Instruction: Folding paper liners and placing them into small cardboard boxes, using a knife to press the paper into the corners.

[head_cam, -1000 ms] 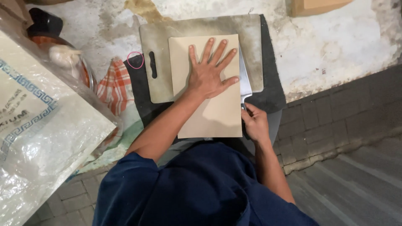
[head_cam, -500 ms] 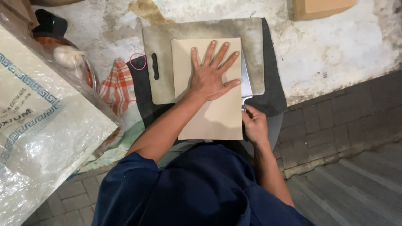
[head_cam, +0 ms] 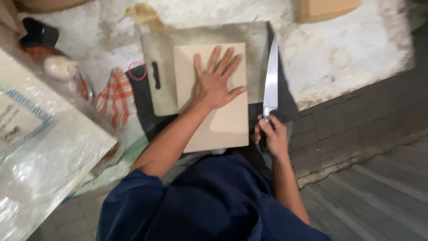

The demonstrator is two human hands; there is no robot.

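The left hand [head_cam: 217,85] lies flat, fingers spread, on a beige rectangular cardboard sheet [head_cam: 214,125] over a grey cutting board [head_cam: 200,35]. The right hand [head_cam: 273,134] grips a long steel kitchen knife [head_cam: 270,80], its blade pointing away beside the sheet.

A flat board [head_cam: 223,129] lies on a cutting board [head_cam: 162,96], a knife [head_cam: 270,80] at its three o'clock.

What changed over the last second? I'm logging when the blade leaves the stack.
The right hand has drawn the knife out from the tan sheet stack's right edge; the whole blade now shows, pointing away from the person. The left hand stays pressed flat on the stack, which has not moved on the cutting board.
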